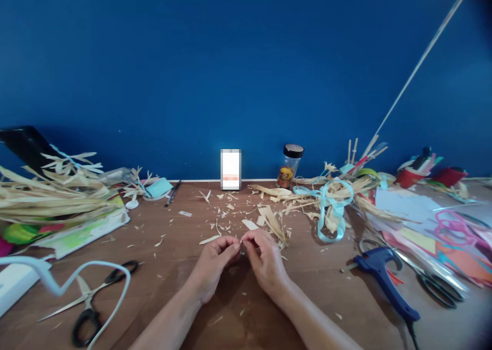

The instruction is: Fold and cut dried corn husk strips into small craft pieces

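Close together above the table's middle, my left hand (215,265) and my right hand (267,260) are closed, thumbs against fingers. Between their fingertips shows a tiny pale piece (241,242) that looks like dried corn husk; most of it is hidden by the fingers. Just beyond the hands lie a narrow husk strip (209,240), a pale flat piece (250,225) and a bunch of dried husk (273,223). Many small husk scraps (223,212) are scattered over the brown table (161,293).
Open scissors (89,294) and a white cable (126,281) lie at left, near piled husks (49,196). A blue glue gun (386,281), black-handled scissors (438,286) and light blue ribbon (321,222) are at right. A jar (289,168) and a bright phone-like screen (230,168) stand by the wall.
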The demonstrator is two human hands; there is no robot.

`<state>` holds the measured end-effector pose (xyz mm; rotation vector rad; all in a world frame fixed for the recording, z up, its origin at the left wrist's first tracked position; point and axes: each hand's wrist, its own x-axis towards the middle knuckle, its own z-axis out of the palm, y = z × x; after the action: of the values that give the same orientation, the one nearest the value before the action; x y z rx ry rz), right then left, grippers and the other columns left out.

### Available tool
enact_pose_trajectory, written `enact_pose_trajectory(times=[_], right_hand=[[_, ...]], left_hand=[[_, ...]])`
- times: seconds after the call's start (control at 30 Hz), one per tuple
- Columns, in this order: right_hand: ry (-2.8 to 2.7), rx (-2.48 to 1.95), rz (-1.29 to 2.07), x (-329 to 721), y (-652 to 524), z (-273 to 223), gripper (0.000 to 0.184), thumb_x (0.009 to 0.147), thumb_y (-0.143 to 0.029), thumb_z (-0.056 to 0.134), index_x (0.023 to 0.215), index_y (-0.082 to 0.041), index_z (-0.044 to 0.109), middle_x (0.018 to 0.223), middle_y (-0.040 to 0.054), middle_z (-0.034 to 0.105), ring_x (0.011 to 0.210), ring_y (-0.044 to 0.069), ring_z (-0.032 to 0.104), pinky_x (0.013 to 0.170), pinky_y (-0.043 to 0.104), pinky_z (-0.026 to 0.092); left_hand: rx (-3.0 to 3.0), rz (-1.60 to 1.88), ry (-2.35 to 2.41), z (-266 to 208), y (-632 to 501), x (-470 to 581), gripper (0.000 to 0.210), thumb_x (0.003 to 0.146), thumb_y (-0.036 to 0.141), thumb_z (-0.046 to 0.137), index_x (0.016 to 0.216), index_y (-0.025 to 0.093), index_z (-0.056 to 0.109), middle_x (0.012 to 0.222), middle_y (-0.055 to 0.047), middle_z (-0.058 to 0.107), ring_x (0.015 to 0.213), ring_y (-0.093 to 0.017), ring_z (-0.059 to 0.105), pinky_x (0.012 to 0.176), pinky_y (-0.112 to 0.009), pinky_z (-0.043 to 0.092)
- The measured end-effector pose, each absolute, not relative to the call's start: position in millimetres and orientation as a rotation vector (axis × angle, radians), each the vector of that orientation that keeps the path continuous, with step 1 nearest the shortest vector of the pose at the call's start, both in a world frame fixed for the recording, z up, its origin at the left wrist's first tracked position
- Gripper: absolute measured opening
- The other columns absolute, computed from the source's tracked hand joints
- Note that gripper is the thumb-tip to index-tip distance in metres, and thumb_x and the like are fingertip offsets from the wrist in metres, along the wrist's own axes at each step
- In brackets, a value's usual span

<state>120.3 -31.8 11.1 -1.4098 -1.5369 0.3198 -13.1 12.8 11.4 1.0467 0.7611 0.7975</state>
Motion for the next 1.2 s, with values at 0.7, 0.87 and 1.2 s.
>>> enact_pose_trajectory(times=[0.7,0.87,1.2], right_hand=[[-1.385,-1.411,0.43,110.8,-33.1,8.4,0.012,0.08,-0.018,0.048,0.083,-0.019,0.06,0.079,0.0038,0.061,0.074,0.016,0.055,0.066,0.026,0.044],[-1.364,-1.404,0.417,109.9,-32.6,6.3,0.013,0.08,-0.018,0.049,0.082,-0.019,0.061,0.078,0.0036,0.062,0.073,0.016,0.056,0.065,0.026,0.044],[-1.4,-1.373,0.428,110.2,-32.8,7.9,0.014,0.081,-0.017,0.048,0.084,-0.019,0.062,0.081,0.0044,0.062,0.076,0.016,0.056,0.068,0.027,0.045]], left_hand=[[0.88,0.865,0.784,10.8,7.9,-7.7,0.02,0.064,0.03,0.069,0.076,0.016,0.062,0.07,0.0,0.064,0.064,-0.012,0.059,0.065,-0.025,0.044],[0.929,0.892,0.827,9.9,8.1,-8.1,0.021,0.064,0.031,0.07,0.075,0.015,0.062,0.061,0.001,0.061,0.055,-0.009,0.054,0.054,-0.02,0.041],[0.823,0.928,0.818,6.6,8.6,-6.1,0.028,0.06,0.026,0.073,0.084,0.014,0.069,0.07,-0.003,0.069,0.064,-0.012,0.06,0.066,-0.023,0.046]])
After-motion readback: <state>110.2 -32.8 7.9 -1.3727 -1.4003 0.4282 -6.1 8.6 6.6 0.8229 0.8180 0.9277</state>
